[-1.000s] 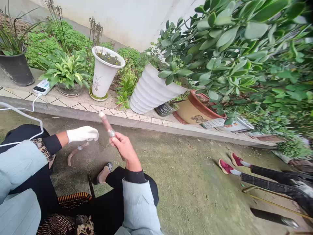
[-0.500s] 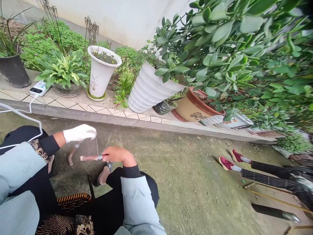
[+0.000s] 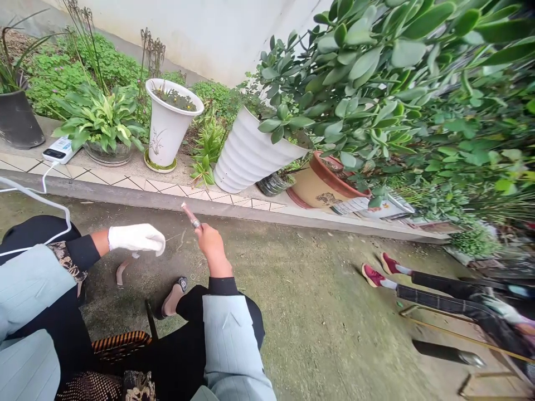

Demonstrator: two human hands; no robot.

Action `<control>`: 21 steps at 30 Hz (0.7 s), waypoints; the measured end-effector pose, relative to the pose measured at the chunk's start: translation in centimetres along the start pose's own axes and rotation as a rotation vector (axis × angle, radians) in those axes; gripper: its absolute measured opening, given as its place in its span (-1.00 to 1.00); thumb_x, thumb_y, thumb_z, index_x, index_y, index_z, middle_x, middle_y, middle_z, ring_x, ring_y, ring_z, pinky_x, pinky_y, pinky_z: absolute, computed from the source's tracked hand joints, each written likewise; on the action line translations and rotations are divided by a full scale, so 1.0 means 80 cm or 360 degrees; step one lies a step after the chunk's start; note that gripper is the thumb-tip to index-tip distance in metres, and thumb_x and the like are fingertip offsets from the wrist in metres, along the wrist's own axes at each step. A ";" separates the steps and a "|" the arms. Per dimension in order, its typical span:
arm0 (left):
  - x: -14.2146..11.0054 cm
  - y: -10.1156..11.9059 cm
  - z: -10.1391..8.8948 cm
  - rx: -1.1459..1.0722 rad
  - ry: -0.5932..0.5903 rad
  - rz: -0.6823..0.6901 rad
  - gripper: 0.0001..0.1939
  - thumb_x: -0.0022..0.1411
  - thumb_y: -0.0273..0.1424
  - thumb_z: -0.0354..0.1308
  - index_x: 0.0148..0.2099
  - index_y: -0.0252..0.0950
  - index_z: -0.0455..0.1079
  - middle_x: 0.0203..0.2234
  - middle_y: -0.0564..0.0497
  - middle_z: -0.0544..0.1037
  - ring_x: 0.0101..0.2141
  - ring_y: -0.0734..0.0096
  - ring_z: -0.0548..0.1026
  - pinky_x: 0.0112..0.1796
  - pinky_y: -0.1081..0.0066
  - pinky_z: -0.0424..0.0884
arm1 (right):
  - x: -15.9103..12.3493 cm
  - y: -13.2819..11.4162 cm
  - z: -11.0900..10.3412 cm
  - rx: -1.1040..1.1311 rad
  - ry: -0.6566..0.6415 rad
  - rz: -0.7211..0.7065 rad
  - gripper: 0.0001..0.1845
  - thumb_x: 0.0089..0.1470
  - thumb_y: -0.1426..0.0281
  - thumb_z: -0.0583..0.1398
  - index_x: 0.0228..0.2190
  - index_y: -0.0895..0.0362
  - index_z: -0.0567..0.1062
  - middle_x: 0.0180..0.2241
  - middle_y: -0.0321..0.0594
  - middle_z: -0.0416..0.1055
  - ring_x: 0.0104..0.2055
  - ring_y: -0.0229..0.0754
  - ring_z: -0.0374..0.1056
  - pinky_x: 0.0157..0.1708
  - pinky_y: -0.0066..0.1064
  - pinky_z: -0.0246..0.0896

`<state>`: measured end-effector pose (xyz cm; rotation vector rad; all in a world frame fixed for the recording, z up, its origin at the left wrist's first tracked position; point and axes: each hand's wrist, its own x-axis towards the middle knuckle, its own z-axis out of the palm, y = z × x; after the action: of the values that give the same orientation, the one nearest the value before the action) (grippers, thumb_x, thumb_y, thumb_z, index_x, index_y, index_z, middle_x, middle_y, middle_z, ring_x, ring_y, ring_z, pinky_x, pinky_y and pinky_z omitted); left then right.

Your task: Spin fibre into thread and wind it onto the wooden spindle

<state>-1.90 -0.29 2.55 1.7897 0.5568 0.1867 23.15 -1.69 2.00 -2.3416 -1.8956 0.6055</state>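
Observation:
My left hand [image 3: 137, 238], in a white glove, is closed with its fingertips pinched on a thin wire or thread [image 3: 175, 236]. This strand runs faintly toward my right hand. My bare right hand [image 3: 212, 248] grips a short brown wooden stick [image 3: 190, 214], whose pale end points up and away from me. Grey windings circle the stick just beyond my fingers. Below the glove shows a curved brown wooden piece [image 3: 121, 273] with a greyish wrapped end; whether the left hand holds it or it lies on the ground, I cannot tell.
A tiled ledge [image 3: 167, 187] bears several potted plants, including a white pot [image 3: 169, 133] and a ribbed white planter [image 3: 251, 153]. A white device [image 3: 61, 150] with a cable rests there. At right, another person's legs [image 3: 434, 289] are beside a bamboo-like frame.
My right hand has turned the stick from lying sideways to pointing upward and moved it away from me. The strand now stretches sideways from the glove. The view has shifted slightly.

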 end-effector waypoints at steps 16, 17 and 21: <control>0.010 -0.050 0.014 -0.0016 0.0096 -0.0125 -0.59 0.22 -0.07 0.02 -0.30 -0.36 0.37 -0.51 0.05 0.38 -0.51 0.50 0.26 -0.45 0.50 0.22 | -0.014 -0.007 -0.020 0.1608 -0.0668 -0.0591 -0.76 -0.01 0.25 0.18 -0.53 0.18 0.37 -0.58 -0.38 0.26 -0.58 -0.42 0.10 -0.57 -0.54 -0.01; 0.009 -0.044 0.017 0.0047 0.0088 -0.0104 -0.59 0.22 -0.07 0.02 -0.29 -0.36 0.37 -0.49 0.04 0.40 -0.49 0.49 0.27 -0.42 0.50 0.23 | -0.012 -0.007 -0.017 0.1635 -0.0633 -0.0547 -0.75 -0.02 0.24 0.19 -0.53 0.18 0.37 -0.58 -0.37 0.27 -0.58 -0.42 0.11 -0.58 -0.55 -0.01; 0.006 -0.015 0.022 0.0167 0.0038 -0.0036 -0.59 0.26 -0.08 -0.02 -0.26 -0.34 0.39 -0.41 0.00 0.48 -0.40 0.45 0.35 -0.32 0.50 0.27 | -0.011 -0.012 -0.013 0.1762 -0.0518 -0.0421 -0.71 -0.08 0.19 0.22 -0.53 0.18 0.38 -0.57 -0.36 0.30 -0.59 -0.43 0.12 -0.61 -0.56 -0.03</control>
<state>-1.07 -1.35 0.78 1.8840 0.6132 0.1658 22.44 -2.12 3.49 -1.3098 -1.3152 1.5440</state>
